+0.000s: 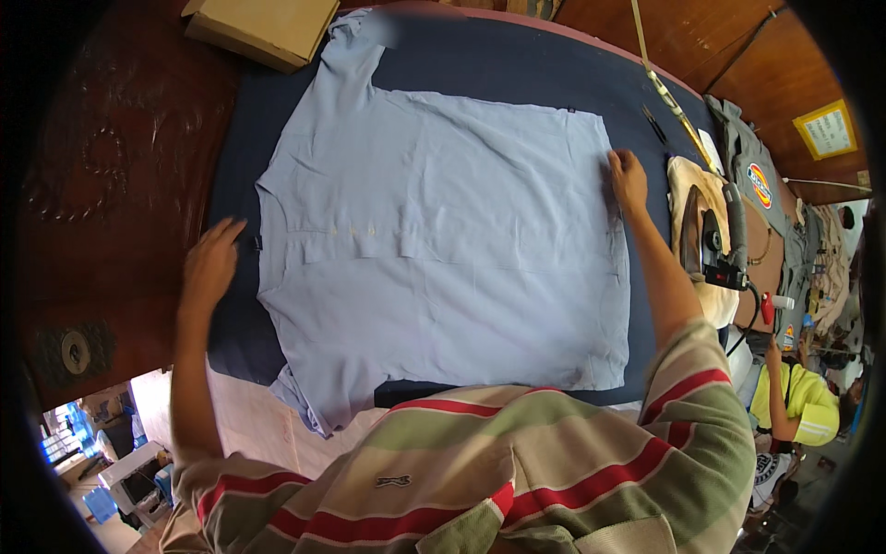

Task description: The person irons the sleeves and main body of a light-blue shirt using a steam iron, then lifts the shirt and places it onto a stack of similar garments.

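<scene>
A light blue shirt (461, 212) with a short buttoned front placket lies spread sideways on a dark blue padded table (517, 60), its neck to the left and its hem to the right. One sleeve reaches up the far side and the other hangs over the near edge. My left hand (212, 263) is beside the neck opening, apart from the cloth, fingers stretched out and holding nothing. At the far part of the hem, my right hand (629, 185) has its fingers curled closed on the shirt's edge.
An iron (712, 245) with a grey handle and black cord rests on a pale cloth (688, 175) to the right. A cardboard box (263, 32) is at the far left. Dark carved wood (111, 175) borders the left side. A person in a yellow vest (803, 406) is at the lower right.
</scene>
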### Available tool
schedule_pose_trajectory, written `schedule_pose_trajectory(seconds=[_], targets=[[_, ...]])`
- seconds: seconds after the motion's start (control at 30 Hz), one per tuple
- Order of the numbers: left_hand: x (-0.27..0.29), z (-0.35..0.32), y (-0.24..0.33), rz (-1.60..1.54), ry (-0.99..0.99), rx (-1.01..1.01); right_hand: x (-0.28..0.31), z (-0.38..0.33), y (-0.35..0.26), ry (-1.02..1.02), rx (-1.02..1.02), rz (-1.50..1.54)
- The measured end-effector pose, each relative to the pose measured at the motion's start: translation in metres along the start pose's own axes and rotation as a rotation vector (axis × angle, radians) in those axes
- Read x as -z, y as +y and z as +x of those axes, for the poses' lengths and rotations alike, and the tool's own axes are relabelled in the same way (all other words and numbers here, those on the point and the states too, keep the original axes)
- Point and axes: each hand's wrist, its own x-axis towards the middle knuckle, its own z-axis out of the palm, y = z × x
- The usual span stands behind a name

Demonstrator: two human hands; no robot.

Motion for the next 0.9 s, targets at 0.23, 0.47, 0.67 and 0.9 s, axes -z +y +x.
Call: schedule_pose_trajectory(seconds=[0.23, 0.47, 0.67, 0.9], targets=[[-0.064, 0.103, 0.017, -0.111, 0.039, 0.348, -0.039, 0.081, -0.011, 0.053, -0.005, -0.348], [-0.024, 0.136, 0.045, 0.169, -0.161, 0.299, -0.041, 0.114, 0.013, 0.113, 0.054, -0.355], [-0.055, 0.231, 0.127, -0.053, 0.331, -0.406, -0.043, 0.112, 0.010, 0.073, 0.419, -0.231], [-0.062, 0.301, 0.150, -0.121, -0.023, -0.255, -0.039, 0.138, 0.012, -0.055, 0.351, -0.254]])
